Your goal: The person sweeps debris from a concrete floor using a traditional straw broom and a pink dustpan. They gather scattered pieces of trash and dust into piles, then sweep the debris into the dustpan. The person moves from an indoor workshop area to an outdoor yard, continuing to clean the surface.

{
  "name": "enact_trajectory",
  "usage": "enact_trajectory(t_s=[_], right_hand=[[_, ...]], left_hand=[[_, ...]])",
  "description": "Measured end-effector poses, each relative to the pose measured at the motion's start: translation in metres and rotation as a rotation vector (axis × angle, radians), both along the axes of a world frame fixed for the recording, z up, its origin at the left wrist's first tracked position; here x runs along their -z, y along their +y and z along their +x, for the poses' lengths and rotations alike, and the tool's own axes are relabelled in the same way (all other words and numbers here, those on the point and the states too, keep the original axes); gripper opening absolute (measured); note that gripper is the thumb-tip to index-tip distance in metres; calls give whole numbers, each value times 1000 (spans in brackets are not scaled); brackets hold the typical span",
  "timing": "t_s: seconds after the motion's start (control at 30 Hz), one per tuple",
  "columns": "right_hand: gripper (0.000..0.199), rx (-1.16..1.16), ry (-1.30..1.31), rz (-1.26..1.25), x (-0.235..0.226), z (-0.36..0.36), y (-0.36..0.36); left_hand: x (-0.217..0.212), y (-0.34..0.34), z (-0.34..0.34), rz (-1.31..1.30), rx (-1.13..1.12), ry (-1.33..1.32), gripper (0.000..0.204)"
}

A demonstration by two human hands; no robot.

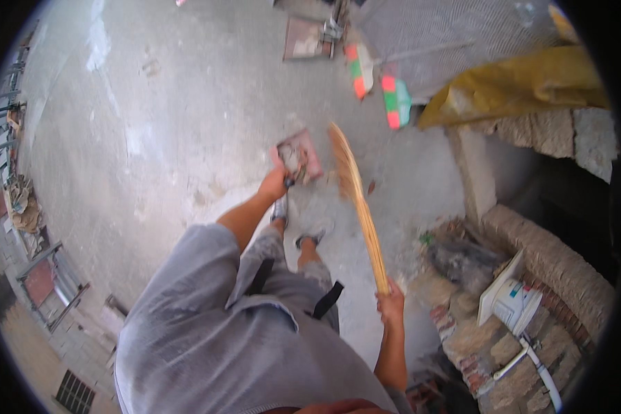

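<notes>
My left hand [274, 183] is closed round the dark handle of a pinkish-red dustpan [315, 165]. The pan is low over the concrete floor in front of my feet, with light debris lying in it. Farther right, my right hand [391, 304] grips the lower end of a long straw broom [367, 228]. Its yellow stalks reach away from me, and the brown bristles [341, 162] fan out just right of the dustpan. A small brown scrap [372, 186] lies on the floor beside the bristles.
At right, a brick and stone ledge [462, 338] carries a white bucket [516, 303] and a dark plastic bag [466, 261] near a dark opening. A yellow tarp [517, 86] hangs above it. Two brightly coloured brush-like pieces [395, 103] and another reddish pan [303, 40] lie farther off.
</notes>
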State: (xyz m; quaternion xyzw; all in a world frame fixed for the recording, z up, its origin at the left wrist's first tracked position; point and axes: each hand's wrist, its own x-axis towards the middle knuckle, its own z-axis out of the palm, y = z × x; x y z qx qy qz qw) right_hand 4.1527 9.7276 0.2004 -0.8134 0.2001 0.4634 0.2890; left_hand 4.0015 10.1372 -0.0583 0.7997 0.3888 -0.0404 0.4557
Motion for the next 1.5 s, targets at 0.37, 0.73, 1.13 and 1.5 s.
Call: enact_trajectory(t_s=[0.37, 0.73, 1.13, 1.5], right_hand=[[24, 244, -7, 143, 130, 11, 28], [65, -172, -50, 138, 46, 25, 101], [64, -92, 91, 17, 34, -2, 104], [65, 318, 187, 349, 71, -56, 74]], left_hand=[[29, -4, -19, -77, 91, 74, 16], [-10, 13, -15, -55, 85, 64, 18], [-8, 32, -21, -33, 113, 116, 20], [-7, 37, -27, -100, 120, 93, 22]])
